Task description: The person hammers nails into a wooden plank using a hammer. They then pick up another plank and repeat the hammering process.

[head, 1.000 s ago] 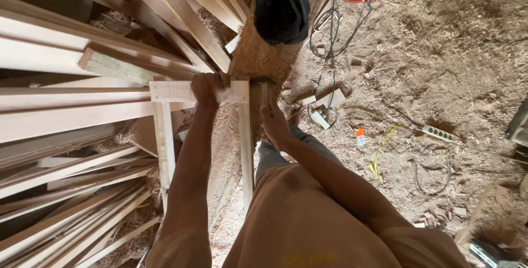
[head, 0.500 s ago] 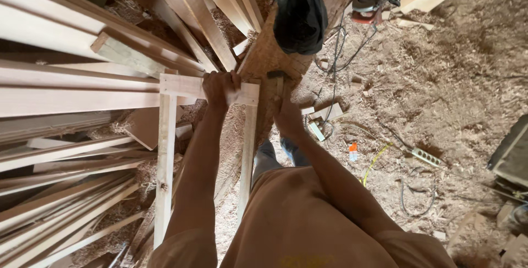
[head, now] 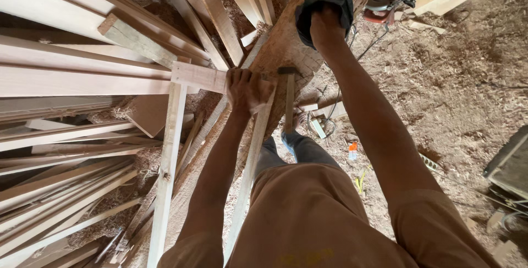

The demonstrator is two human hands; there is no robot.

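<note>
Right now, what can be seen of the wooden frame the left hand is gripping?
The wooden frame is pale, unfinished timber: a short top crosspiece nailed across two long, thin rails that run down toward the bottom of the picture. It leans tilted against the rough log, over a heap of loose planks. The left hand clamps its right top corner, fingers curled over the crosspiece. A hammer hangs just beside that corner; whether it touches the frame cannot be told.

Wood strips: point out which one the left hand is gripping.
The short crosspiece atop the two long pale uprights, resting against the log. The left hand closes on its right end; every other strip lies loose in the pile, untouched.
</note>
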